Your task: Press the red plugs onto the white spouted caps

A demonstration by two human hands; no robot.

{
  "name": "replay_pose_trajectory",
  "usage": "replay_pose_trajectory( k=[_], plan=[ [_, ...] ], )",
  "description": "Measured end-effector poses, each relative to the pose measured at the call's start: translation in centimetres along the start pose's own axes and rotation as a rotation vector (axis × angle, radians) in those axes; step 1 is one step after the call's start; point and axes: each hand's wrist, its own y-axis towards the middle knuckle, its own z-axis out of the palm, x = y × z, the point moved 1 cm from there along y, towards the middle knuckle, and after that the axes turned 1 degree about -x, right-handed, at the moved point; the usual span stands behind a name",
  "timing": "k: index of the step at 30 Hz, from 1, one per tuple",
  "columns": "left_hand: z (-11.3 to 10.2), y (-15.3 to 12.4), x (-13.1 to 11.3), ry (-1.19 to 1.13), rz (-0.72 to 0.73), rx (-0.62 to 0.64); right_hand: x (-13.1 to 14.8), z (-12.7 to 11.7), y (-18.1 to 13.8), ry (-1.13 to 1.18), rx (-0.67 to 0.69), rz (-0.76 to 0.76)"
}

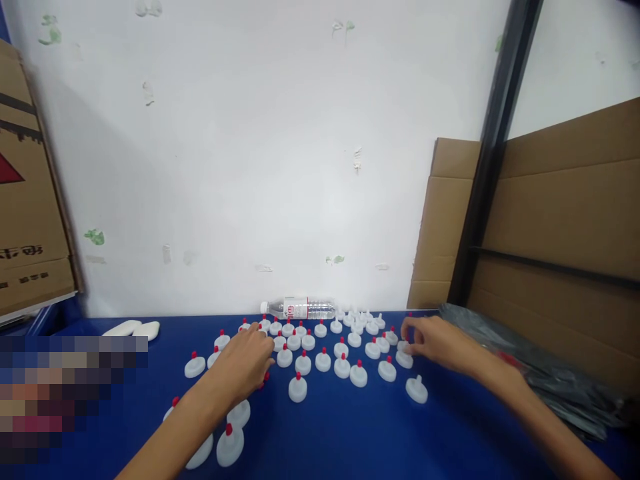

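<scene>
My left hand (250, 360) is curled above the blue table among white round nozzle caps. Small red tips (265, 380) show under its fingers, seemingly in its grasp; the palm is hidden. My right hand (425, 339) is at the right side of the group, its thumb and fingers pinched at the top of a white nozzle cap (404, 358) resting on the table. A white nozzle cap without a red tip (417, 390) lies nearer to me. Several caps with red tips, such as one red-tipped cap (298, 388), stand between my hands.
Along the wall a clear plastic bottle (297, 309) lies on its side, beside several untipped white caps (355, 319). Two white oval pieces (146, 331) rest at the back left. Grey plastic bags (540, 360) and cardboard (565, 207) border the right; a carton (33, 193) stands left.
</scene>
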Motion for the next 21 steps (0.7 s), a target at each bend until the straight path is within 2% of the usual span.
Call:
replay_pose_trajectory(
  k=[3, 7, 9, 11, 15, 18, 21],
  plan=[
    [-0.2, -0.2, 0.0, -0.016, -0.055, 0.067, 0.8, -1.2, -0.8, 0.054, 0.037, 0.005],
    [0.0, -0.3, -0.2, -0.026, -0.087, 0.120, 2.0, -0.8, -2.2, 0.172, 0.362, 0.000],
    [0.2, -0.3, -0.2, -0.022, -0.087, 0.127, 2.1, 0.1, -2.5, 0.192, 0.439, 0.001],
    [0.4, -0.1, -0.1, -0.012, -0.085, 0.123, 2.0, 0.6, -2.5, 0.197, 0.385, -0.041],
    [0.4, 0.1, 0.0, 0.014, -0.075, 0.068, 2.2, 0.2, -2.2, 0.175, 0.165, -0.145],
    [-0.1, 0.3, -0.3, -0.025, -0.068, -0.050, 3.7, -0.4, -1.9, 0.230, 0.004, -0.179],
    [-0.6, 0.4, -1.2, -0.221, -0.039, -0.202, 5.9, -0.2, -2.1, 0.256, -0.172, -0.279]
  ],
)
